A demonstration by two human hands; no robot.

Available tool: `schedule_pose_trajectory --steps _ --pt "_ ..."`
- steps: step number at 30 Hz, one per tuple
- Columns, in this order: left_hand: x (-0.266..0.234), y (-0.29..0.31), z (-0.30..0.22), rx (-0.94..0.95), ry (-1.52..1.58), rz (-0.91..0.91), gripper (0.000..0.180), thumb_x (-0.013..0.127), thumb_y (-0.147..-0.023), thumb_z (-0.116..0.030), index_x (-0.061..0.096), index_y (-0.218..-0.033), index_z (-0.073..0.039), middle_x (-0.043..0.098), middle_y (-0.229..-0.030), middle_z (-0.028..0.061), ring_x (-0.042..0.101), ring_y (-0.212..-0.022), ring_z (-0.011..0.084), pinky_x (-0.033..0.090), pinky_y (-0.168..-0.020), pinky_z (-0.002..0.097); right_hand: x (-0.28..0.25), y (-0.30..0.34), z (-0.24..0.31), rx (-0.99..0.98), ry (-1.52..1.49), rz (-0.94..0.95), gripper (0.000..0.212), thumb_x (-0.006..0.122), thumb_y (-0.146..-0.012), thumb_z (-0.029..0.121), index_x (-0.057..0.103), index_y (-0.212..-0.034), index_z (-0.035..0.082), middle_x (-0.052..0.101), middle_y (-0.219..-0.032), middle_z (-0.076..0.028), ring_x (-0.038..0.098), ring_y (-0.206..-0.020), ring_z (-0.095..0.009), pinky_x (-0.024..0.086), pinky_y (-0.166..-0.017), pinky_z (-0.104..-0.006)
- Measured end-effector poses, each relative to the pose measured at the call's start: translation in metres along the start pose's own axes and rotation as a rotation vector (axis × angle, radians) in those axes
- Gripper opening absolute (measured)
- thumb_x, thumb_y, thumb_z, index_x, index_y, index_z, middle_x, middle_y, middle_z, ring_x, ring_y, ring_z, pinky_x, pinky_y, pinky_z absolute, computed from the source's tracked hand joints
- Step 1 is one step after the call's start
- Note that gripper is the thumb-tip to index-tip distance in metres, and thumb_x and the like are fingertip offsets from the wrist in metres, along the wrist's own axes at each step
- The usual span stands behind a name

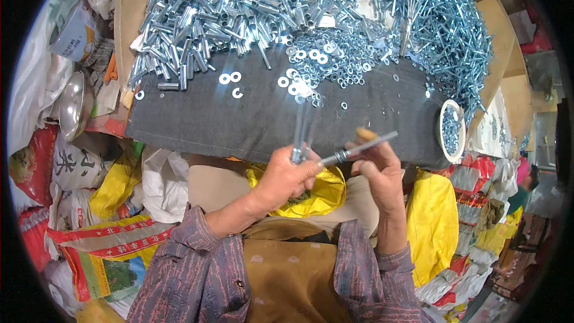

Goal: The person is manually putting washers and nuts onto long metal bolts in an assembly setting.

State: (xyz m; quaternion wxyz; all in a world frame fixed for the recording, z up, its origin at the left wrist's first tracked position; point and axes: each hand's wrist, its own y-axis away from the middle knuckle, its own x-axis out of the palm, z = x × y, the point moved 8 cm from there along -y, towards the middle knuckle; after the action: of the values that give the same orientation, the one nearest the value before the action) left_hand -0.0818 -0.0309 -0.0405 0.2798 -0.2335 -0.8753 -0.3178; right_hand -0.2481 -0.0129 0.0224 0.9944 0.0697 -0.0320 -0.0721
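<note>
My left hand (278,179) is closed around a thin metal rod (379,139) that slants up to the right. Small rings, like washers or a nut, sit partway along the rod (341,156). A shiny metal tube (297,154) also rises from the left fingers, its upper part blurred. My right hand (385,176) is beside the rod's far half, thumb and index finger apart, with the rod crossing in front of the fingers. A tan cover (366,134) sits on one right fingertip. Below the hands, a yellow bag (326,188) lies open in my lap.
A dark cloth (203,113) covers the near tabletop. Behind it lie heaps of metal tubes (209,18), washers (323,57) and thin bolts (460,42). A white-rimmed bowl (444,137) of small parts stands at right. Sacks (113,245) and a metal bowl (73,104) are at left.
</note>
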Motion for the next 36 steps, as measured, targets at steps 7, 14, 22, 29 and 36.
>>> schedule_pose_trajectory --steps 7,14,22,29,36 --pt "0.007 0.023 -0.036 0.715 -0.999 -0.253 0.016 0.067 -0.085 -0.012 0.057 -0.09 -0.001 0.06 -0.066 0.0053 0.056 -0.055 0.0102 0.045 -0.052 0.0292 0.033 0.013 -0.036 0.171 -0.128 -0.122 0.014 0.061 -0.093 0.017 0.063 -0.098 0.004 0.054 -0.071 0.003 0.044 -0.06 -0.002 0.032 -0.051 -0.0165" --pt "-0.011 0.003 -0.033 0.275 -0.398 -0.028 0.02 0.061 -0.092 -0.019 0.062 -0.097 0.0 0.059 -0.073 -0.0002 0.053 -0.063 0.0071 0.045 -0.058 0.024 0.021 0.01 -0.019 0.026 0.377 0.208 0.028 0.066 -0.084 0.012 0.064 -0.111 0.003 0.057 -0.078 0.001 0.054 -0.072 -0.007 0.044 -0.061 -0.022" --pt "0.011 0.006 -0.016 0.16 -0.376 0.085 0.032 0.055 -0.095 -0.027 0.06 -0.113 -0.001 0.051 -0.071 -0.0017 0.045 -0.062 0.0045 0.04 -0.057 0.0204 -0.014 -0.118 0.049 -0.52 1.028 -0.21 0.028 0.06 -0.083 0.003 0.065 -0.11 0.006 0.058 -0.086 -0.009 0.058 -0.076 -0.019 0.047 -0.071 -0.0294" --pt "0.004 -0.001 -0.012 0.131 -0.464 0.111 0.033 0.05 -0.093 -0.024 0.059 -0.114 0.001 0.056 -0.074 0.0008 0.05 -0.067 0.0075 0.043 -0.062 0.0244 -0.032 -0.141 0.03 -0.511 1.27 -0.224 0.014 0.066 -0.081 0.012 0.063 -0.094 0.01 0.053 -0.089 -0.012 0.055 -0.091 -0.03 0.045 -0.077 -0.0402" --pt "0.003 0.0 -0.018 0.198 -0.393 0.023 0.029 0.054 -0.094 -0.019 0.057 -0.115 0.0 0.059 -0.073 0.0014 0.052 -0.066 0.0069 0.044 -0.061 0.023 -0.037 -0.127 0.033 -0.585 1.29 -0.238 0.009 0.061 -0.084 0.003 0.06 -0.093 0.004 0.056 -0.084 -0.013 0.058 -0.077 -0.031 0.046 -0.069 -0.038"
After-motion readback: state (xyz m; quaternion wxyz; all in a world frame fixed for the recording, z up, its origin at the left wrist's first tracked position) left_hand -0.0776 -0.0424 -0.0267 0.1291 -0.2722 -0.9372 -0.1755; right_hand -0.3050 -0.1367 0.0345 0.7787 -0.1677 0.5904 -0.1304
